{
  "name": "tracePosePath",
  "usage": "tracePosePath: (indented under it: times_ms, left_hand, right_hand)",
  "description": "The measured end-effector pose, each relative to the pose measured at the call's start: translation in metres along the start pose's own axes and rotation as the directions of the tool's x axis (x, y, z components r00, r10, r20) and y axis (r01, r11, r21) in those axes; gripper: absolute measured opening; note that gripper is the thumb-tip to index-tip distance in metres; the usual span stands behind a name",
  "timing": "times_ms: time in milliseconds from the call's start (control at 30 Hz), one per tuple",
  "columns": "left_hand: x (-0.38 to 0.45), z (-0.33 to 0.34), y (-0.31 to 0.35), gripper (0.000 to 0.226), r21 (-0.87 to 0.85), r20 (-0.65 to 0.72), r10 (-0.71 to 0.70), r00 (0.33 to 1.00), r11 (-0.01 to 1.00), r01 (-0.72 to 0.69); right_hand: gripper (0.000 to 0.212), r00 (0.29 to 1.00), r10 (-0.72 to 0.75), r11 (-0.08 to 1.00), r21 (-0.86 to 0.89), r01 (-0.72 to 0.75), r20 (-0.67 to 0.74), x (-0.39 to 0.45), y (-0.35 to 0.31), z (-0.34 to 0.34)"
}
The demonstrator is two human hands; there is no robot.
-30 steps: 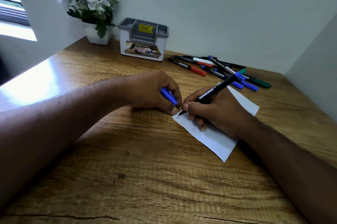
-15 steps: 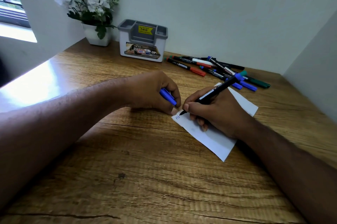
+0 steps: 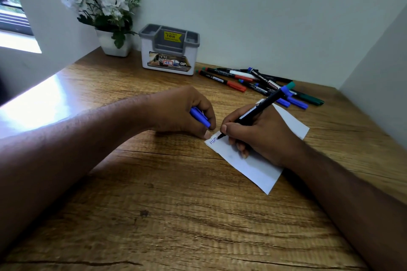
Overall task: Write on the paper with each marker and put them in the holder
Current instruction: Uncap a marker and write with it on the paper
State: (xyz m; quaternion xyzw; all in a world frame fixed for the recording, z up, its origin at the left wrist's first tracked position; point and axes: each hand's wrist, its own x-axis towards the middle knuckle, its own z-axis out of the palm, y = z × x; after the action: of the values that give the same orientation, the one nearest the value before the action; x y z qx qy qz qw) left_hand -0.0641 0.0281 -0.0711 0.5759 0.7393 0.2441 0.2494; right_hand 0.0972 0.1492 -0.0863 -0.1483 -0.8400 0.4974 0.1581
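Note:
A white sheet of paper [image 3: 253,167] lies on the wooden desk with a few blue letters at its near-left corner. My right hand [image 3: 259,134] grips a black marker [image 3: 257,110] with a blue end, its tip touching the paper just right of the letters. My left hand [image 3: 182,112] holds the blue cap [image 3: 199,117] in curled fingers, one fingertip pressing the paper's corner. A white and grey holder [image 3: 169,50] stands at the back of the desk. Several more markers [image 3: 259,83] with red, blue and green caps lie in a heap to the holder's right.
A white pot of white flowers [image 3: 110,13] stands left of the holder by the wall. Walls close the desk at the back and on the right [image 3: 378,68]. A window lights the left side. Bare wooden desk [image 3: 176,215] lies in front of my arms.
The marker tip has crept a little to the right along the paper, and more blue lettering shows. My left hand has stayed put with the cap.

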Motion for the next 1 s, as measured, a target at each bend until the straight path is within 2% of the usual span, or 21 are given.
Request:
tracePosePath:
  times_ms: [667,833,1000]
  left_hand:
    - [-0.0022,-0.0001,0.0025,0.017,0.004,0.01,-0.013,1.0,1.0,0.013]
    - [-0.0027,0.0002,0.0024,0.016,0.014,-0.007,-0.008,1.0,1.0,0.008]
    - [-0.0028,0.0005,0.0029,0.016,0.011,-0.002,-0.004,1.0,1.0,0.004]
  right_hand:
    - [0.01,0.999,0.018,1.0,-0.013,-0.018,-0.041,0.0018,-0.001,-0.0003]
    - [0.013,0.995,0.045,0.994,0.108,-0.036,-0.088,0.0043,0.0015,-0.0015]
    - [0.011,0.997,0.026,0.998,0.053,-0.022,-0.066,0.0028,0.0,-0.0005]
